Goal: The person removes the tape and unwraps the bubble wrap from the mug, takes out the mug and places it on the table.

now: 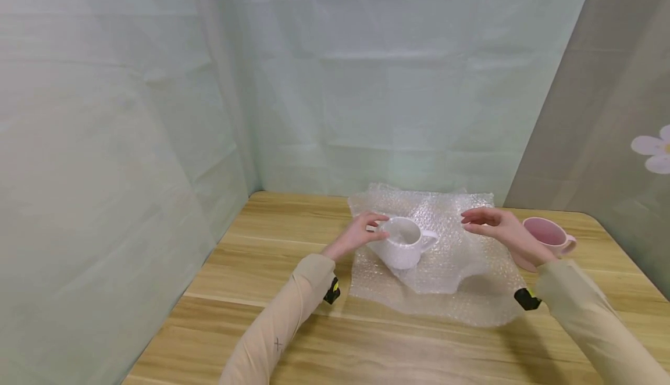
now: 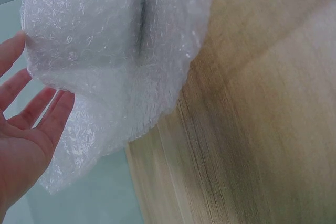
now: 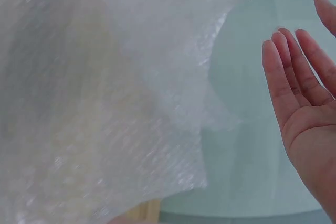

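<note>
A white mug [image 1: 403,242] stands on layered sheets of bubble wrap [image 1: 489,300], its handle pointing right. Wrap covers the mug's left and front sides. At the mug's left rim, my left hand [image 1: 366,231] touches the wrap with relaxed, nearly straight fingers. The left wrist view shows that hand [image 2: 31,124] against the edge of the raised bubble wrap [image 2: 79,30], which hides the mug there. My right hand [image 1: 499,228] hovers over the right part of the wrap, holding nothing. Its fingers [image 3: 302,77] are extended in the right wrist view.
A pink mug [image 1: 546,234] stands on the wooden table [image 1: 235,268] to the right, partly behind my right forearm. Pale green curtains [image 1: 387,82] hang close behind the table and along its left side. A grey curtain with a white flower [image 1: 658,164] hangs at right.
</note>
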Motion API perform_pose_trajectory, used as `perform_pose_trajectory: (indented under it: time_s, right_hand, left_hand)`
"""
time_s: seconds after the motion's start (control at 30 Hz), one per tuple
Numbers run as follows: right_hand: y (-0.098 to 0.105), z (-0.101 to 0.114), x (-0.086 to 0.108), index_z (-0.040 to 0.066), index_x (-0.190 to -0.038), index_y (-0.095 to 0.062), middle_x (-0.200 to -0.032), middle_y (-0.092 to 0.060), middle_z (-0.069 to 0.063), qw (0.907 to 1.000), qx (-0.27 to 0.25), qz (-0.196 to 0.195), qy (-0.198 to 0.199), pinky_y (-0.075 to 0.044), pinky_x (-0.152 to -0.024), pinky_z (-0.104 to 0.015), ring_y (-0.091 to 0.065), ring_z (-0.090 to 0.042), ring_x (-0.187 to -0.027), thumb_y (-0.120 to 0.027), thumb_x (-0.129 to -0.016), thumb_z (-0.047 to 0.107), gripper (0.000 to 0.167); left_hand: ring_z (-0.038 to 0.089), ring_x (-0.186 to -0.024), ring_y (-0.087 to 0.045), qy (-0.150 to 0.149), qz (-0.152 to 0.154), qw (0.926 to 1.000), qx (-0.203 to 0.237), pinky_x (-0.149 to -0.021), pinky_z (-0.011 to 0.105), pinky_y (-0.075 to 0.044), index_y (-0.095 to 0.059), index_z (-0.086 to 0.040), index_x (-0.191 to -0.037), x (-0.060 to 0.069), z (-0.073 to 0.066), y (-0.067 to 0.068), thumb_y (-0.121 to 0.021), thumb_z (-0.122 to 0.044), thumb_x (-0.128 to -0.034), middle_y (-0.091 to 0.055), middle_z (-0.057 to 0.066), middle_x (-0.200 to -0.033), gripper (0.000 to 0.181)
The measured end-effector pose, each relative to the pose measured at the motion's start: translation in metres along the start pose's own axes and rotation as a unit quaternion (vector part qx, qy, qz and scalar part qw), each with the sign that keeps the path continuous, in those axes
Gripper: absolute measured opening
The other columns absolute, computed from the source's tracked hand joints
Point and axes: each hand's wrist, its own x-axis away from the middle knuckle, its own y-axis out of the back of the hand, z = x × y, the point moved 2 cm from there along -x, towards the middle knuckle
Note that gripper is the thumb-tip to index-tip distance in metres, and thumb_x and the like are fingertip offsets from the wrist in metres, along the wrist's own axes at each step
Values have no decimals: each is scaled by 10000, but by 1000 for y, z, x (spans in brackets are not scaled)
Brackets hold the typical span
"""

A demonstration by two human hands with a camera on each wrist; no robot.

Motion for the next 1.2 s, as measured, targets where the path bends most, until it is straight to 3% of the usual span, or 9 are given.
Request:
perform_pose_trajectory:
  time_s: [0.13, 0.23, 0.5, 0.67, 0.93, 1.2]
  right_hand:
    - [-7, 12, -15, 65, -1198, -545, -1129, -573, -115, 9983, 585, 7, 13, -345, -888, -477, -528, -188, -1004, -640, -844, 310, 441]
    - [-15, 19, -27, 50, -1184, -555, -1089, -593, -120, 9957, 860, 58, 331, -401, -863, -451, -552, -194, -970, -641, -847, 283, 419]
    - [-38, 28, -49, 3, -1160, -562, -1086, -590, -157, 9953, 560, 245, 756, -458, -812, -302, -567, -211, -958, -653, -844, 203, 385]
    - [-47, 33, -61, -2, -1148, -572, -1079, -598, -146, 9953, 515, 154, 804, -446, -830, -347, -565, -223, -967, -658, -840, 215, 386]
    - [-60, 33, -74, 30, -1149, -584, -1100, -596, -118, 9985, 193, -78, 505, -404, -874, -446, -558, -231, -986, -680, -817, 268, 420]
    - [-68, 24, -83, -16, -1160, -558, -1130, -555, -225, 9974, -266, -235, 627, -405, -878, -421, -565, -243, -967, -656, -844, 215, 404]
  left_hand:
    - [264, -1025, -511, -19, -28, 10000, 33, -794, 279, -451, -550, -53, -1227, -1, 1, 1, -668, -202, -833, -510, 105, -1170, 437]
    - [268, -1024, -511, -11, -56, 10000, 59, -796, 280, -453, -549, -50, -1227, 0, 1, 1, -671, -193, -831, -508, 105, -1172, 438]
    - [249, -1033, -499, 109, 1, 9999, 92, -805, 270, -447, -541, -67, -1240, 3, 2, -1, -667, -206, -834, -494, 90, -1182, 448]
    - [252, -1023, -507, 73, -90, 9999, 63, -801, 267, -448, -548, -55, -1229, 2, 2, 0, -674, -183, -827, -502, 96, -1175, 439]
    - [260, -1016, -517, 68, -98, 9999, -47, -800, 265, -449, -554, -57, -1225, 1, 1, 2, -676, -191, -826, -512, 102, -1166, 438]
    - [258, -1017, -514, 12, -83, 10000, 16, -816, 265, -440, -552, -52, -1225, 1, -1, 1, -678, -189, -825, -511, 98, -1162, 442]
